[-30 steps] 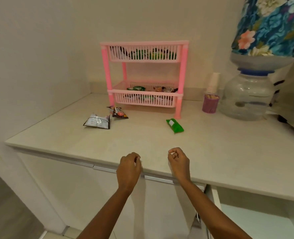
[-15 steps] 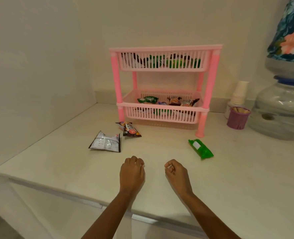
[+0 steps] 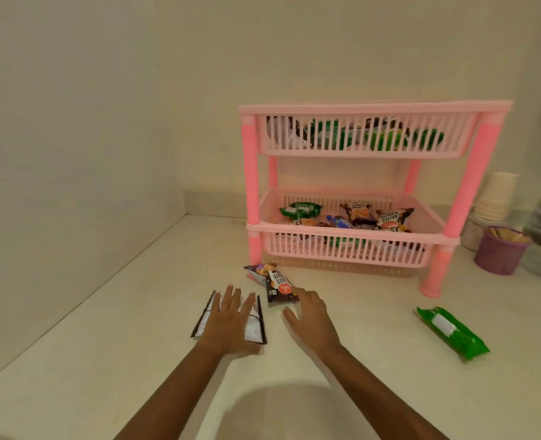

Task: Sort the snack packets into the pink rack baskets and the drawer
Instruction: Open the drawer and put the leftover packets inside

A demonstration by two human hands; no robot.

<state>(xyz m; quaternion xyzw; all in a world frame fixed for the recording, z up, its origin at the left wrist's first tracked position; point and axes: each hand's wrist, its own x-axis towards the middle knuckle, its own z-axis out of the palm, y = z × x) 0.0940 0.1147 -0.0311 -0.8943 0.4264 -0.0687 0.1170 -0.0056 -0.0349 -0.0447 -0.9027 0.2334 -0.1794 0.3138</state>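
A pink two-tier rack [image 3: 453, 214] stands against the back wall, with several snack packets in both baskets. On the counter in front lie a white packet [image 3: 254, 325], a dark peanut packet [image 3: 278, 285] and a green packet [image 3: 451, 331] off to the right. My left hand [image 3: 228, 319] lies over the white packet with its fingers spread and straight. My right hand [image 3: 309, 315] is spread beside it, a fingertip at the near end of the dark packet. The drawer is out of view.
A purple cup [image 3: 499, 249] with wooden sticks and a stack of paper cups [image 3: 494, 198] stand right of the rack. A wall closes off the left side of the white counter [image 3: 136, 312].
Both hands have uncurled and reached forward across the counter to the white and dark packets. The view has moved closer to the rack and turned left.
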